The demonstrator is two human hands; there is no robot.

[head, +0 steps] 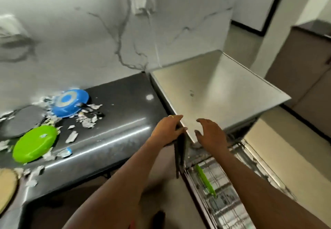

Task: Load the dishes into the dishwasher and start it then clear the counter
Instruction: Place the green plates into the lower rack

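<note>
At the front left corner of the dishwasher (pixel 223 89), your left hand (pixel 167 128) grips the edge, with the fingers laid over the steel top and the thumb curled in below them. Your right hand (pixel 211 134) hangs just beside it over the same corner, fingers spread and relaxed, holding nothing; whether it touches the top is unclear. Below your right forearm the wire rack (pixel 232 202) stands pulled out, and an upright green plate (pixel 206 180) sits on edge in it near the left side.

To your left, on the dark counter (pixel 121 117), a flat green plate (pixel 34 143) lies near the front edge. A grey round dish (pixel 21 119) lies just behind it, and an upturned blue pan (pixel 69 103) rests near the wall. Torn paper scraps (pixel 87 119) lie scattered around all three.
</note>
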